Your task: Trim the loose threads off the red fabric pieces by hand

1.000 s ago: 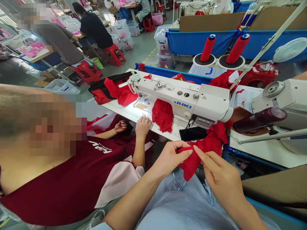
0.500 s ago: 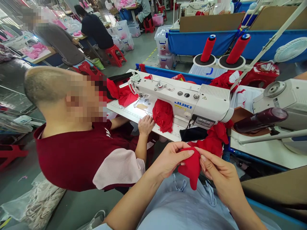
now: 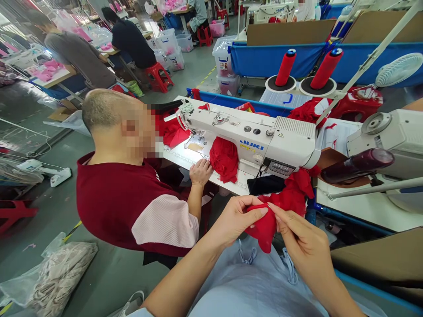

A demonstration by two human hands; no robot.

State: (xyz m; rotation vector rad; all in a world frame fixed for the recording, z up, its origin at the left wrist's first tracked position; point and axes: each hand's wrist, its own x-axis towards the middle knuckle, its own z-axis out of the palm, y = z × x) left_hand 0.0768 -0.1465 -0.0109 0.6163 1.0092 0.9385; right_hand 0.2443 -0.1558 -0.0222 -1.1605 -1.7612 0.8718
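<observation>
A small piece of red fabric (image 3: 264,231) hangs between my hands, above my lap. My left hand (image 3: 239,219) pinches its upper edge between thumb and fingers. Close beside it, my right hand (image 3: 299,231) has thumb and fingertips pressed together at the fabric's upper right corner. Whether a thread or other small bit is in that pinch is too fine to tell. Beyond my hands stands a white sewing machine (image 3: 244,132) with a bunched red cloth (image 3: 224,159) under its arm. More red fabric (image 3: 291,193) is heaped at the table's near edge.
A co-worker in a dark red shirt (image 3: 112,207) sits close on my left, one hand (image 3: 201,172) on the machine table. Two red thread cones (image 3: 325,70) stand behind the machine. Another machine (image 3: 393,145) is at right, with a cardboard sheet (image 3: 380,259) below it.
The co-worker has straightened and shifted toward the right, nearer the machine. My hands stay nearly in place; the red fabric's lower end has risen a little and folded differently.
</observation>
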